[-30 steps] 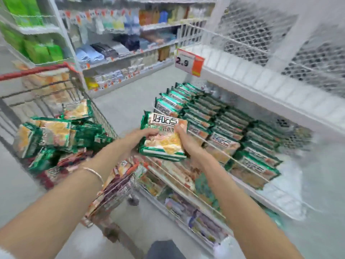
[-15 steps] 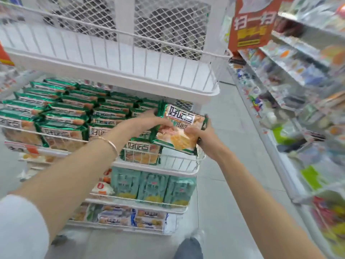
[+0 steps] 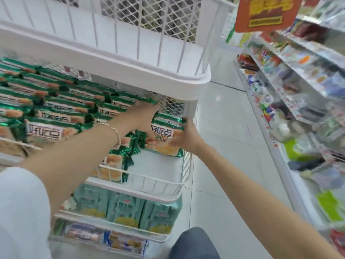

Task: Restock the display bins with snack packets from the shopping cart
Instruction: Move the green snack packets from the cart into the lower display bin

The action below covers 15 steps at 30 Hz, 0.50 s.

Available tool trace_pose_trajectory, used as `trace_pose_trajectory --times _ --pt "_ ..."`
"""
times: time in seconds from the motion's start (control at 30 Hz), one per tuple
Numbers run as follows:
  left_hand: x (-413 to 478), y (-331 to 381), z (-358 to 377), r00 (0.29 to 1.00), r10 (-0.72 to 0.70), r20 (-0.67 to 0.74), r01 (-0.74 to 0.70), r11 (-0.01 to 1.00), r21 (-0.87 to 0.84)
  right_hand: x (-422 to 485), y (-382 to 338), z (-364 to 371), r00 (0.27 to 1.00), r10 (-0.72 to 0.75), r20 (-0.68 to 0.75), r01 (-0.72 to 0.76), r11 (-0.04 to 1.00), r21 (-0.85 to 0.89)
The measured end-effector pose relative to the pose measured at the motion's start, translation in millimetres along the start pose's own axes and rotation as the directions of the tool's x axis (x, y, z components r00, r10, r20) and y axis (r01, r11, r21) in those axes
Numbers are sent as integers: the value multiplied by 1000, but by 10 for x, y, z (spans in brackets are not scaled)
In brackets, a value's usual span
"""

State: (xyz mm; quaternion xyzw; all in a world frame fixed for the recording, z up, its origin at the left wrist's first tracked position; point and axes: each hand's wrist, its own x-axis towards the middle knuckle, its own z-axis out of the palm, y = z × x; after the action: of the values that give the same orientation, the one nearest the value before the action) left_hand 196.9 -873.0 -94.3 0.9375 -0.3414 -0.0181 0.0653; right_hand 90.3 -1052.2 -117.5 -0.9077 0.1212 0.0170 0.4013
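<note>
Green packet (image 3: 164, 135) now lowered into bin (image 3: 158, 181); both hands' grip grasping it.

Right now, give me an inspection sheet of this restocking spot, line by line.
Surface: middle display bin, white wire; bare floor at its right end.
Job's things: green snack packets in rows; held packet at the right end.
Clutter: nothing seen.
Grippers: left hand and right hand both on the held packet.
Cables: nothing seen.
Surroundings: top bin looks empty; pale green packs below; blurred shelves right; orange sign.
</note>
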Motion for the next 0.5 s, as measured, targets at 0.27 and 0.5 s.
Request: trace_pose_trajectory --times 0.27,0.5 --pt "23 -6 29 990 23 136 -71 932 354 86 3 29 952 -255 169 274 466 -841" --pt "164 151 125 996 -8 -91 46 907 418 471 -1 69 960 -278 22 152 455 -877"
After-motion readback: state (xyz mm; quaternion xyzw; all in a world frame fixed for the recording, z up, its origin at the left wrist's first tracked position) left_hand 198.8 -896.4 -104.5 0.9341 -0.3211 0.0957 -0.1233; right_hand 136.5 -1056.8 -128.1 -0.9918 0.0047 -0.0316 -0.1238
